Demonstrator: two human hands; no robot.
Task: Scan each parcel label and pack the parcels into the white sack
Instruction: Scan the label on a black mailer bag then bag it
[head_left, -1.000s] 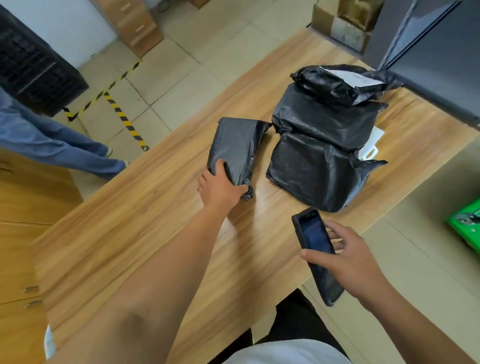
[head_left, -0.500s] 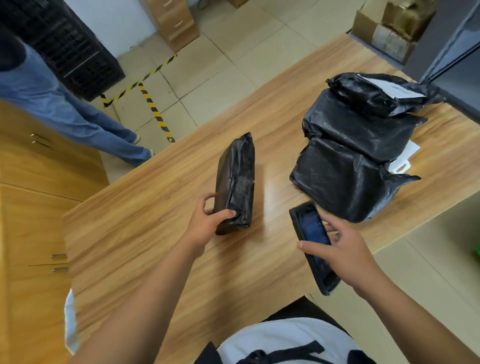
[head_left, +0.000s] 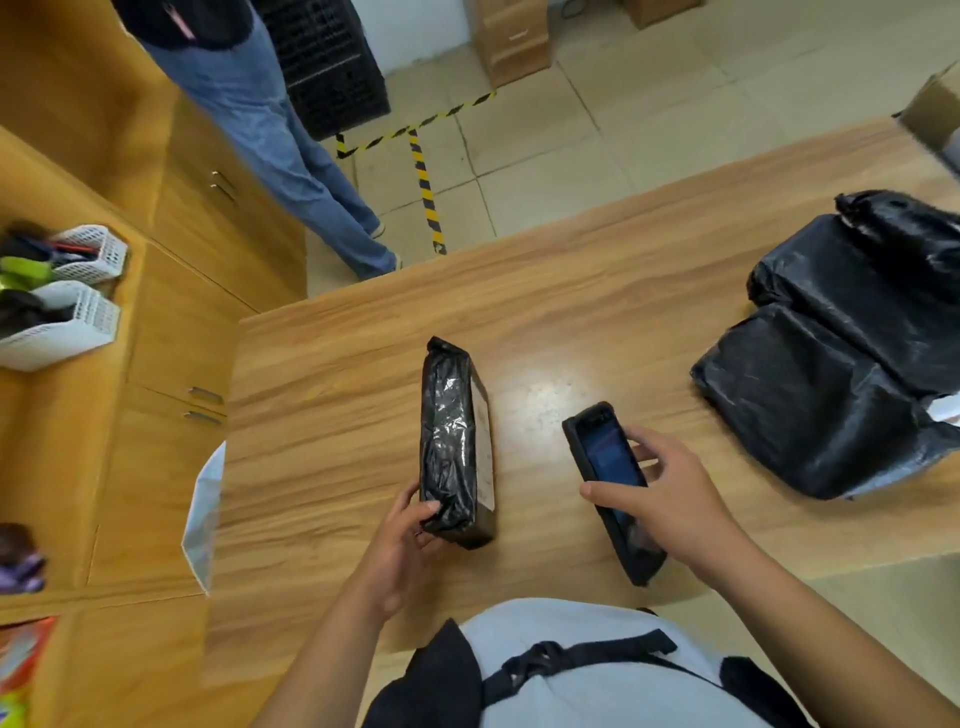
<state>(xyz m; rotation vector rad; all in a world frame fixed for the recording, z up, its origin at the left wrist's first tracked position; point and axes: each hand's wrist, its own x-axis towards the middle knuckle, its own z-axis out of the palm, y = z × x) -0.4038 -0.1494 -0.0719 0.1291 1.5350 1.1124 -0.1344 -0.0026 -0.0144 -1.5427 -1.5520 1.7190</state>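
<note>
Parcel pile (head_left: 831, 395) right; bystander legs (head_left: 280, 145) beyond table (head_left: 597, 291).

Parcel pile (head_left: 831, 395) partly beyond right edge

Head camera looks steeply down onto the table (head_left: 332, 395).

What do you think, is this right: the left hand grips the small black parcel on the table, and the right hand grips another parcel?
Not quite. In the head view the right hand grips a black handheld scanner, not another parcel. The left hand does grip the small black parcel on the table.
</note>
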